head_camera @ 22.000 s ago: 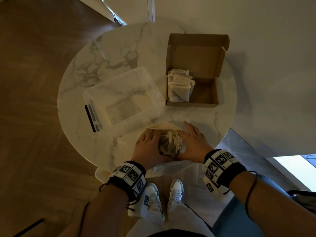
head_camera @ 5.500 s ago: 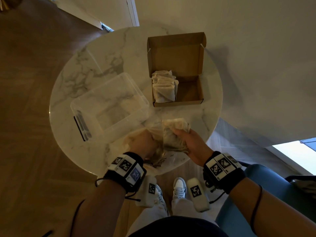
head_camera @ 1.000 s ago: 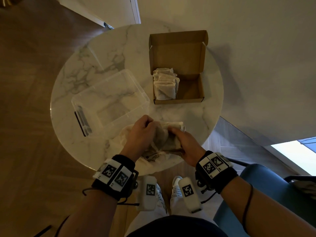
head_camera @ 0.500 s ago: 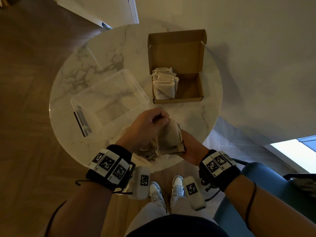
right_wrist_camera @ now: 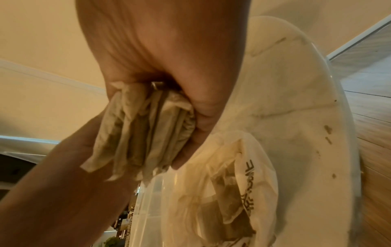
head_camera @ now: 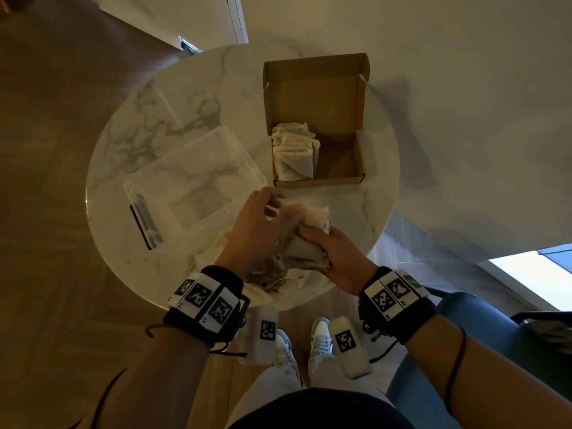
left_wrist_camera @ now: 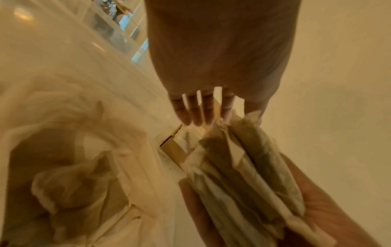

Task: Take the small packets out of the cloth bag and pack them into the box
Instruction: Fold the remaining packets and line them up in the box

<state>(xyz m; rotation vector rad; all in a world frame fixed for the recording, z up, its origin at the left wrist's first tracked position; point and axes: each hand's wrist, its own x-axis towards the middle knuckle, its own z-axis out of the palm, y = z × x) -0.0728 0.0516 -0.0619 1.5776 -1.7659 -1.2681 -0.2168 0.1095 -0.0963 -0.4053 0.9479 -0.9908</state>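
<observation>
My right hand [head_camera: 322, 243] grips a stack of several small tan packets [head_camera: 305, 246] just above the cloth bag [head_camera: 216, 252], which lies crumpled at the table's near edge. In the right wrist view the thumb [right_wrist_camera: 201, 108] clamps the packets [right_wrist_camera: 148, 130] from the side. My left hand [left_wrist_camera: 203, 120] has straight fingers, whose tips touch the far end of the stack [left_wrist_camera: 243, 175]. The open cardboard box [head_camera: 340, 174] stands beyond, with several packets [head_camera: 294, 153] upright in its left half. More packets show through the bag [right_wrist_camera: 232, 192].
A clear plastic tub [head_camera: 192, 187] with a dark latch sits left of the box, against the bag. All of this is on a round marble table [head_camera: 154, 134]. A blue chair [head_camera: 464, 320] is at the lower right, and wooden floor lies to the left.
The packet stack has come up out of the bag and a little toward the box. My left hand has let go of its top and straightened its fingers.
</observation>
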